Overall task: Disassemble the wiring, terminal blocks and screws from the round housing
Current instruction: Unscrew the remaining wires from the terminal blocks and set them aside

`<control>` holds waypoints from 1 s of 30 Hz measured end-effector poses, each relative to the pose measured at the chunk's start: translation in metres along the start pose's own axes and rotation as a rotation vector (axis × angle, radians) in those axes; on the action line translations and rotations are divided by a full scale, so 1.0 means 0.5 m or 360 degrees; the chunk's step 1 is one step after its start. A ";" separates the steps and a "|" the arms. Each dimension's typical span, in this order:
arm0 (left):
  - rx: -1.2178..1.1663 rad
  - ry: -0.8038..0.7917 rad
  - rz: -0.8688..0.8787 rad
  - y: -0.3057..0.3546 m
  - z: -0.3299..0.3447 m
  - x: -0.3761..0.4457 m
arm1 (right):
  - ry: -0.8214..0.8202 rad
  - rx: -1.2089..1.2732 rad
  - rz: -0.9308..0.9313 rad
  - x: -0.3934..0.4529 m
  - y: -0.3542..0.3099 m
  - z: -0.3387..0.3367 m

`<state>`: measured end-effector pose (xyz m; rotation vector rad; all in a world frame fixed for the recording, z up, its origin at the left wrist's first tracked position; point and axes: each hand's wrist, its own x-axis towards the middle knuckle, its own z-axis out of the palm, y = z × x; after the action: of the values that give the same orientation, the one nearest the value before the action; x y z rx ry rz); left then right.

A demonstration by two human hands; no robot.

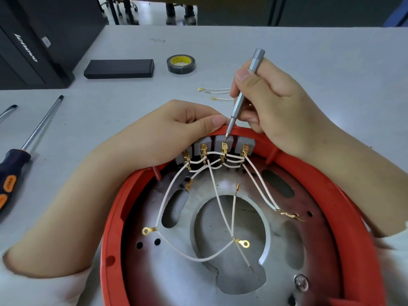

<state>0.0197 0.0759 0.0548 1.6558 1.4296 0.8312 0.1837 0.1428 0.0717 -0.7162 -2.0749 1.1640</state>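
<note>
My left hand (176, 131) grips the red round housing (114, 217) rim at twelve o'clock; my right hand (271, 100) pinches a slim screwdriver (240, 96), tip down on terminal blocks (224, 143) inside, white wiring (217, 195) trailing toward six.

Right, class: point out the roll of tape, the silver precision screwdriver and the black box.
roll of tape (181, 64), head view, on its top face.
silver precision screwdriver (239, 102), head view, on its shaft.
black box (118, 68), head view, on its top.

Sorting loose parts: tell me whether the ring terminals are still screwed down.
Unscrewed: both brass ring terminals lie loose, eyelets empty.
</note>
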 end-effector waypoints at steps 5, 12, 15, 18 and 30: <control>-0.0034 -0.0028 0.0043 0.003 0.002 -0.001 | -0.0061 -0.0049 -0.0061 -0.001 0.003 0.005; -0.0030 -0.0034 -0.0012 0.004 0.001 -0.002 | -0.0016 -0.0160 -0.0115 -0.005 0.003 0.005; -0.0025 -0.0025 -0.0039 0.005 0.001 -0.001 | 0.0010 -0.0152 -0.0136 -0.006 0.005 0.005; 0.0008 -0.0029 -0.0037 0.006 0.000 -0.002 | -0.0010 -0.0150 -0.0120 -0.004 0.006 0.005; 0.0083 0.0026 0.0035 0.012 0.003 -0.004 | -0.0090 -0.0048 0.0098 0.011 0.010 0.005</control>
<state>0.0236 0.0734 0.0596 1.7104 1.4580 0.8276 0.1790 0.1477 0.0678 -0.7744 -2.1346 1.2018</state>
